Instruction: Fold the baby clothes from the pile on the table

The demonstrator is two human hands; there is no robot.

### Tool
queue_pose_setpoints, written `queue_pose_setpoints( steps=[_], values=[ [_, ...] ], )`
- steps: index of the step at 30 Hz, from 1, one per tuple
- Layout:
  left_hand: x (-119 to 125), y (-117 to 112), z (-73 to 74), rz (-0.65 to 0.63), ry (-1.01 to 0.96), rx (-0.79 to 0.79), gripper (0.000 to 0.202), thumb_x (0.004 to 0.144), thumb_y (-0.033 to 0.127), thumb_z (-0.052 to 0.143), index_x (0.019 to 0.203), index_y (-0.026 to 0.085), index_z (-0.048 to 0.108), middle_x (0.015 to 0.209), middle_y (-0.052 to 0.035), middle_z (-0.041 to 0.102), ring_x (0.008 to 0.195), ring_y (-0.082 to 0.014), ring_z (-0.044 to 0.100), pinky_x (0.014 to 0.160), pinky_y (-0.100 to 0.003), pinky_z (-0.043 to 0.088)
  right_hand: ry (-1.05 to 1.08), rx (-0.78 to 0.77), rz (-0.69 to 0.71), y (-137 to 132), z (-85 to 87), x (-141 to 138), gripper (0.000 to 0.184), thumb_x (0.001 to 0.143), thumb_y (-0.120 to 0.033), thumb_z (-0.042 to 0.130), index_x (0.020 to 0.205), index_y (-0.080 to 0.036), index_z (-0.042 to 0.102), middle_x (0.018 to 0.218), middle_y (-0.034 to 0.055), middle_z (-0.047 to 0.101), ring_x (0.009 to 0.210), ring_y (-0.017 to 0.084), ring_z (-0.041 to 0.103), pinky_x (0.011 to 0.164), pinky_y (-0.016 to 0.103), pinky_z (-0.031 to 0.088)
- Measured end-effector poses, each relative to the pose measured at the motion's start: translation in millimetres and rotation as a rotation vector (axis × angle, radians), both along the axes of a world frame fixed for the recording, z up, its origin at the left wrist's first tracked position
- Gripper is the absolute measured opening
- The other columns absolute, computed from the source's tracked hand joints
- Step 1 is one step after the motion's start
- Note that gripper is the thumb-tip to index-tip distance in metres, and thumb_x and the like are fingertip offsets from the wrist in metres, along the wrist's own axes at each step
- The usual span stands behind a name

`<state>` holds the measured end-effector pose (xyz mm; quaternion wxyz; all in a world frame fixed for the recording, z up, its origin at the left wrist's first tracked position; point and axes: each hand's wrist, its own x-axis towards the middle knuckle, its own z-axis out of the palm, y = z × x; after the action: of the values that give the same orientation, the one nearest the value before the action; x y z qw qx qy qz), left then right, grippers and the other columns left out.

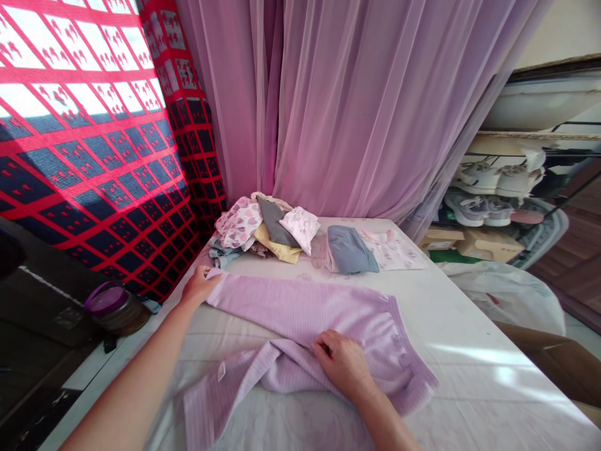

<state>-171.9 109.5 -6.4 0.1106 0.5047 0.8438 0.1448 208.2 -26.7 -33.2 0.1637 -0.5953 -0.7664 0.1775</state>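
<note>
A pair of lilac ribbed pants [291,307] lies spread across the table, waistband to the right and both legs pointing left. The far leg is stretched straight; the near leg is bent and creased, with a small white label on it. At the far leg's cuff, my left hand [201,285] is closed on the hem. My right hand [342,362] has its fingers curled on the fabric near the crotch, where the two legs meet; its fingertips are partly hidden.
Toward the back of the white-covered table [469,338] sits a crumpled clothes pile [277,228]. Beside it lie folded blue-grey pants [352,249] and a pale printed top [397,250]. A purple-lidded jar [117,308] stands left; a shoe rack [498,150] stands right.
</note>
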Motion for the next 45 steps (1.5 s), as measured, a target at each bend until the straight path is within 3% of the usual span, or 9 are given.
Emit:
queue_pose_setpoints(
  steps=[6, 12, 15, 17, 19, 24, 30, 38, 45],
  values=[
    [2.1, -14.1, -1.1, -0.029, 0.172, 0.048, 0.049, 0.091, 0.038, 0.048, 0.137, 0.02, 0.049, 0.129, -0.0147, 0.063, 0.113, -0.0318, 0.063, 0.088, -0.04, 0.05, 0.003, -0.014, -0.013, -0.5, 0.1, 0.7, 0.022, 0.092, -0.027, 0.053, 0.077, -0.021, 0.067, 0.08, 0.0006, 0.068, 0.074, 0.014, 0.062, 0.063, 0.024, 0.031],
    [47.8, -25.5, -8.1, -0.365, 0.374, 0.214, 0.041, 0.09, 0.031, 0.045, 0.126, 0.02, 0.063, 0.142, -0.0121, 0.055, 0.132, -0.0309, 0.047, 0.111, -0.045, 0.035, 0.05, -0.119, 0.042, 18.6, 30.4, -1.7, 0.025, 0.092, -0.023, 0.048, 0.083, -0.022, 0.072, 0.081, 0.001, 0.073, 0.076, 0.015, 0.065, 0.066, 0.023, 0.038],
    [73.4, -27.7, -21.7, -0.529, 0.339, 0.098, 0.048, 0.092, 0.041, 0.044, 0.134, 0.022, 0.058, 0.15, -0.0089, 0.049, 0.141, -0.0304, 0.036, 0.119, -0.049, 0.022, 0.018, -0.01, 0.068, 42.9, 39.8, -16.2, 0.032, 0.095, -0.023, 0.044, 0.114, -0.02, 0.07, 0.113, 0.0068, 0.072, 0.1, 0.018, 0.065, 0.086, 0.026, 0.044],
    [83.3, -27.6, -30.6, -0.505, 0.31, 0.007, 0.057, 0.092, 0.047, 0.041, 0.143, 0.022, 0.048, 0.156, -0.0101, 0.039, 0.145, -0.031, 0.03, 0.118, -0.053, 0.02, -0.019, 0.034, 0.147, 58.8, 35.7, -23.0, 0.042, 0.097, -0.029, 0.045, 0.135, -0.019, 0.058, 0.143, 0.0096, 0.055, 0.13, 0.023, 0.05, 0.106, 0.034, 0.036],
    [86.7, -26.7, -36.3, -0.464, 0.296, -0.044, 0.063, 0.093, 0.051, 0.038, 0.149, 0.022, 0.04, 0.16, -0.0109, 0.032, 0.147, -0.0311, 0.025, 0.117, -0.055, 0.02, -0.087, 0.015, 0.16, 70.6, 25.5, -19.7, 0.048, 0.098, -0.033, 0.044, 0.143, -0.018, 0.05, 0.154, 0.0099, 0.041, 0.142, 0.026, 0.035, 0.116, 0.042, 0.024],
    [78.4, -23.6, -38.3, -0.449, 0.321, -0.075, 0.065, 0.092, 0.055, 0.035, 0.15, 0.025, 0.038, 0.162, -0.0099, 0.027, 0.148, -0.0311, 0.022, 0.117, -0.056, 0.018, -0.265, -0.039, 0.072, 79.2, 2.6, 33.9, 0.057, 0.1, -0.04, 0.035, 0.152, -0.017, 0.035, 0.161, 0.0095, 0.026, 0.149, 0.025, 0.019, 0.12, 0.051, 0.012],
    [63.6, -19.3, -45.3, -0.386, 0.389, -0.026, 0.066, 0.093, 0.057, 0.031, 0.15, 0.024, 0.038, 0.159, -0.0106, 0.033, 0.145, -0.0321, 0.027, 0.114, -0.054, 0.023, -0.352, -0.113, -0.131, 80.8, -0.9, 82.8, 0.06, 0.101, -0.044, 0.029, 0.154, -0.018, 0.031, 0.163, 0.0087, 0.019, 0.15, 0.025, 0.016, 0.119, 0.049, 0.011],
    [69.5, -28.5, -40.5, -0.303, 0.497, 0.09, 0.065, 0.094, 0.05, 0.031, 0.142, 0.009, 0.047, 0.148, -0.0205, 0.045, 0.136, -0.0353, 0.039, 0.111, -0.048, 0.03, -0.336, -0.1, -0.195, 79.3, 6.4, 68.2, 0.059, 0.1, -0.044, 0.032, 0.153, -0.017, 0.034, 0.162, 0.011, 0.023, 0.149, 0.026, 0.02, 0.118, 0.047, 0.014],
    [69.4, -31.2, -37.1, -0.304, 0.463, 0.145, 0.058, 0.093, 0.046, 0.034, 0.137, 0.012, 0.051, 0.139, -0.0203, 0.052, 0.131, -0.0357, 0.043, 0.107, -0.048, 0.033, -0.304, -0.106, -0.228, 72.6, 1.1, 56.1, 0.063, 0.1, -0.05, 0.032, 0.154, -0.019, 0.031, 0.163, 0.0121, 0.02, 0.15, 0.028, 0.016, 0.117, 0.052, 0.013]
  ],
)
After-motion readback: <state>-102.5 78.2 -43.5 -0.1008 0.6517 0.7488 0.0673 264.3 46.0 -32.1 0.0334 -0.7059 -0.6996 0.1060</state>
